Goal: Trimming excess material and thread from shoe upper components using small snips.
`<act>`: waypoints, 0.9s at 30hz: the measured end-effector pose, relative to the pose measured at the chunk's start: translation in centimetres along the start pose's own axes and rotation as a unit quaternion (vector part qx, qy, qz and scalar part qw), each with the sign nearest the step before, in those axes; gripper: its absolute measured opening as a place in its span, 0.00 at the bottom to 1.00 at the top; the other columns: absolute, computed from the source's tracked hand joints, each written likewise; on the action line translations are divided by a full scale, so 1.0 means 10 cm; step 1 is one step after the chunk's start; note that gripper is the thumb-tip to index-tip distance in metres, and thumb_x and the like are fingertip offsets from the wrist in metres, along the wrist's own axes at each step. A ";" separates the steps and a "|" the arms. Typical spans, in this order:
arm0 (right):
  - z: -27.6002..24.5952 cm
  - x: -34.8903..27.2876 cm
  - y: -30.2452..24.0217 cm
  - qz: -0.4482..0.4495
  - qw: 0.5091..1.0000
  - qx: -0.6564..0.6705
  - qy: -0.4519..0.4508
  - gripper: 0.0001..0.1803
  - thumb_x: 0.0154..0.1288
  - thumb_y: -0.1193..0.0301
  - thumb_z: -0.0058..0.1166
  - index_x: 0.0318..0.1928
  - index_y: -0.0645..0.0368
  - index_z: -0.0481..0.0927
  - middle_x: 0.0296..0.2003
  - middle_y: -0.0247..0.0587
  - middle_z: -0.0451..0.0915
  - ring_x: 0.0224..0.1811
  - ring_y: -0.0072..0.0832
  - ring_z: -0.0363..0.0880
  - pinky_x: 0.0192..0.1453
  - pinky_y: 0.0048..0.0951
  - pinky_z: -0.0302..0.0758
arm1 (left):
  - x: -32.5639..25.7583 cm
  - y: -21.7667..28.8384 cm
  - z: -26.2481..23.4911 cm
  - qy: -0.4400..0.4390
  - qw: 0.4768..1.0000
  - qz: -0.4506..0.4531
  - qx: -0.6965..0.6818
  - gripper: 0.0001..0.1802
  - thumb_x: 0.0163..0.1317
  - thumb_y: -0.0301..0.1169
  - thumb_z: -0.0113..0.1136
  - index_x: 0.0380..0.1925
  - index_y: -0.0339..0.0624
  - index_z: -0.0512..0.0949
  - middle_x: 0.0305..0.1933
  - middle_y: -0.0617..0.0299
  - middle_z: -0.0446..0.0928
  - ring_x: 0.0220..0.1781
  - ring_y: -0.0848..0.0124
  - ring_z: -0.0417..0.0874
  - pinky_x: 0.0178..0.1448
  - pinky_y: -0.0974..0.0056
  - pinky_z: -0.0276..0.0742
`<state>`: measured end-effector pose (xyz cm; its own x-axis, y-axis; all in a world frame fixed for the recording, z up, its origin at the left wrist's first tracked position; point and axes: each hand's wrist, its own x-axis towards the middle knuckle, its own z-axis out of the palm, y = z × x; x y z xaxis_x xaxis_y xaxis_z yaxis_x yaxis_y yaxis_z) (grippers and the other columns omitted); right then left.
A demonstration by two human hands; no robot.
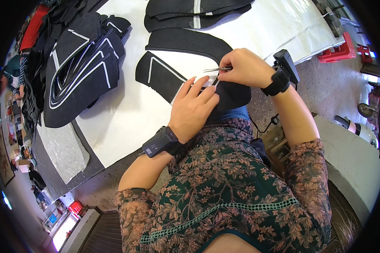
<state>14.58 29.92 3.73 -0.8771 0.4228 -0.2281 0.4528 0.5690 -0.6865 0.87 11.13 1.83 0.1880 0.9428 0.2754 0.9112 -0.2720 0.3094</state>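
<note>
A black, curved, U-shaped padded panel (177, 40) lies on the white-covered table in front of me, with white strips along its left arm. My left hand (193, 105) rests on that arm, palm down, fingers stretched out and slightly spread. Between the thumb and fingers of my right hand (245, 67) is a slim, pointed metal tool (215, 69); its tip points left, over the white gap in the panel. Whether it is tweezers or snips, I cannot make out. The right fingers are also close to the panel's inner edge, just beyond my left fingertips.
A stack of similar black panels (82, 71) with white strips stands at the left. More black panels (196, 14) lie at the far side of the white table cover (109, 135). Clear plastic sheeting (63, 147) covers the near left corner. A red crate (340, 48) is on the floor at right.
</note>
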 end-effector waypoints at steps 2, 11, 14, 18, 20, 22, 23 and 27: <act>0.03 0.01 0.03 -0.003 1.000 -0.009 0.003 0.14 0.55 0.65 0.66 0.32 0.66 0.86 0.23 0.51 0.82 0.24 0.36 0.80 0.33 0.33 0.75 | -0.01 0.02 0.03 0.011 1.000 -0.017 0.001 0.14 0.55 0.22 0.60 0.43 0.45 0.81 0.54 0.64 0.80 0.67 0.57 0.76 0.72 0.47 0.69; -0.01 0.04 0.11 -0.035 0.999 -0.024 0.010 0.13 0.54 0.66 0.66 0.32 0.65 0.87 0.24 0.48 0.83 0.25 0.35 0.81 0.34 0.32 0.76 | -0.05 0.07 0.06 0.015 0.999 -0.031 0.021 0.14 0.60 0.25 0.57 0.46 0.45 0.81 0.62 0.65 0.80 0.69 0.58 0.75 0.73 0.45 0.66; -0.07 0.07 0.13 -0.039 0.999 -0.022 0.011 0.13 0.54 0.66 0.65 0.32 0.65 0.87 0.24 0.47 0.83 0.25 0.35 0.81 0.34 0.32 0.76 | -0.05 0.06 0.06 0.023 0.999 -0.027 0.016 0.14 0.60 0.24 0.57 0.47 0.45 0.81 0.61 0.64 0.80 0.68 0.58 0.76 0.73 0.46 0.67; -0.01 0.06 0.07 0.000 1.000 -0.008 -0.026 0.14 0.53 0.65 0.66 0.32 0.65 0.87 0.24 0.48 0.83 0.25 0.35 0.82 0.34 0.33 0.77 | -0.09 0.03 -0.01 0.017 1.000 -0.024 0.009 0.16 0.59 0.24 0.57 0.47 0.45 0.82 0.61 0.64 0.80 0.67 0.58 0.76 0.73 0.46 0.67; 0.08 0.02 0.03 0.004 1.000 -0.013 -0.023 0.14 0.53 0.65 0.66 0.32 0.65 0.87 0.24 0.49 0.83 0.25 0.35 0.82 0.34 0.33 0.77 | -0.10 0.02 -0.05 -0.011 1.000 -0.020 -0.004 0.17 0.59 0.25 0.56 0.49 0.45 0.82 0.62 0.64 0.80 0.67 0.58 0.76 0.73 0.45 0.67; 0.14 -0.03 -0.03 0.022 1.000 -0.020 0.001 0.14 0.53 0.65 0.65 0.32 0.65 0.87 0.24 0.50 0.83 0.25 0.36 0.82 0.34 0.33 0.76 | -0.08 0.03 -0.07 -0.014 1.000 -0.013 0.002 0.17 0.59 0.25 0.56 0.49 0.45 0.82 0.62 0.64 0.80 0.68 0.57 0.76 0.74 0.45 0.67; 0.16 -0.05 -0.02 0.019 1.000 -0.008 0.013 0.13 0.54 0.66 0.65 0.32 0.65 0.86 0.24 0.50 0.83 0.25 0.36 0.82 0.34 0.34 0.76 | -0.08 0.04 -0.07 -0.018 1.000 -0.006 0.008 0.17 0.60 0.25 0.56 0.49 0.45 0.82 0.62 0.64 0.80 0.68 0.57 0.75 0.74 0.45 0.66; 0.05 -0.07 0.02 -0.015 1.000 0.019 -0.008 0.12 0.55 0.67 0.65 0.32 0.65 0.86 0.25 0.48 0.83 0.26 0.35 0.82 0.34 0.33 0.76 | -0.13 0.03 -0.04 -0.020 1.000 -0.007 0.002 0.17 0.61 0.25 0.56 0.50 0.45 0.82 0.62 0.64 0.79 0.70 0.57 0.74 0.74 0.45 0.66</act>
<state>15.20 29.38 3.42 -0.8927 0.3945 -0.2176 0.4201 0.5544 -0.7184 0.70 9.76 1.95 0.1896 0.9536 0.2338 0.9153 -0.2579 0.3095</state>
